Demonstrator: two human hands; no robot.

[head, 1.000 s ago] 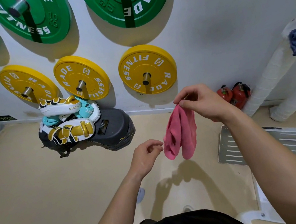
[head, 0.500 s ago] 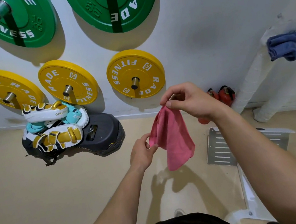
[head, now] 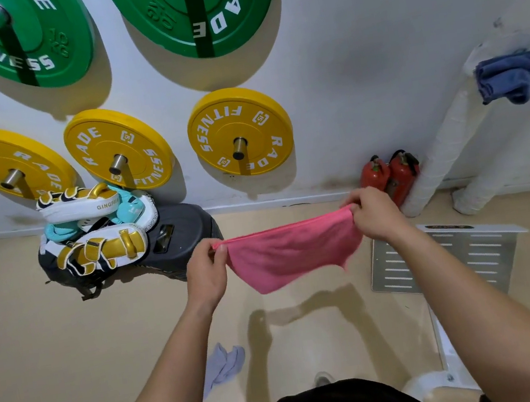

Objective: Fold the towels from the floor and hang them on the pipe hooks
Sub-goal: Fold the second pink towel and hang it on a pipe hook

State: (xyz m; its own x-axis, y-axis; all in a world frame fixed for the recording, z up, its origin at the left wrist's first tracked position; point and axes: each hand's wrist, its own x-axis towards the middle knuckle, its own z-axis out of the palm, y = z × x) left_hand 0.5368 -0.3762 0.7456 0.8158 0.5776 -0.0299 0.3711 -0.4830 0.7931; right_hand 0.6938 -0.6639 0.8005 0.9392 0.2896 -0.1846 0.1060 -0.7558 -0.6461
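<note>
While both hands pinch its upper corners, the pink towel (head: 293, 251) hangs spread out in the middle of the frame. Its top edge is drawn nearly straight and its lower edge sags in a curve. The left hand (head: 207, 271) grips the left corner between thumb and curled fingers. The right hand (head: 374, 215) holds the right corner the same way, slightly higher in the frame. The towel is in the air, apart from the floor (head: 56, 352), and its shadow falls on the surface below.

That floor is beige, smooth and faintly glossy. At lower centre a pale grey-blue towel (head: 224, 367) lies crumpled on it, just beside the left forearm in the picture. At right a slotted metal plate (head: 444, 260) rests on the floor.

At upper right a blue towel (head: 508, 78) hangs bunched on a white wrapped pipe (head: 445, 153), which slants down to the foot of the wall (head: 369, 30). Two red fire extinguishers (head: 390, 175) stand against the wall just left of the pipe's base.

At left centre, white, gold and teal boxing pads (head: 96, 233) are piled on a dark padded shield (head: 179, 237) by the wall. The white wall carries three yellow weight plates (head: 239, 132) in a row on pegs, with larger green weight plates (head: 194, 11) above them along the top of the frame.
</note>
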